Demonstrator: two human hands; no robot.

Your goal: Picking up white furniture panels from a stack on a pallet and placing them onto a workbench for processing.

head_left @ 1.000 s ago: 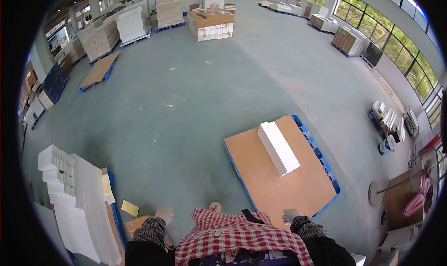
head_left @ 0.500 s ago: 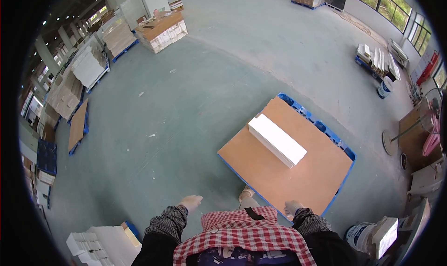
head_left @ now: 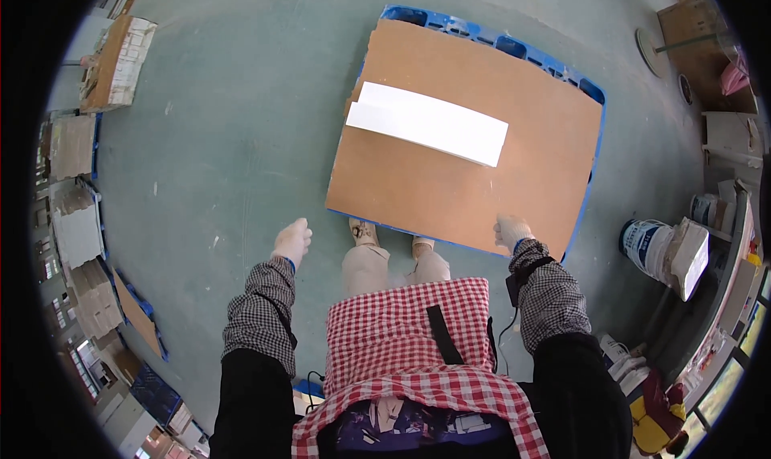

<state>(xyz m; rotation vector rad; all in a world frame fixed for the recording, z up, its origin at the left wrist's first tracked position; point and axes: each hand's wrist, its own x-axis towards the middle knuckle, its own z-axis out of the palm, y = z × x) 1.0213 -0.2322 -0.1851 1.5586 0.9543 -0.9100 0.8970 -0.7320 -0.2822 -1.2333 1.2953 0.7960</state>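
My left hand [head_left: 292, 240], in what looks like a white glove, hangs over the bare floor with its fingers curled and nothing visible in them. My right hand [head_left: 511, 230], covered the same way, is also loosely closed, above the near edge of a brown board [head_left: 450, 198] and touching nothing I can see. That board lies on a blue pallet [head_left: 593, 91] in front of me. A short stack of long white panels [head_left: 430, 124] rests on the board, its top piece slightly offset from those beneath. Both hands are well apart from the stack.
White buckets [head_left: 647, 242] stand to the right, a pale block against one. A cardboard box [head_left: 697, 45] and a stand's round base [head_left: 649, 52] are at far right. Pallets of stacked panels [head_left: 79, 222] line the left. My feet [head_left: 363, 232] are close to the pallet's near edge.
My view has tilted down and turned right, so the pallet and panels appear higher and further left. I stand nearer, squarer to the pallet. Both hands remain without anything visible in them.
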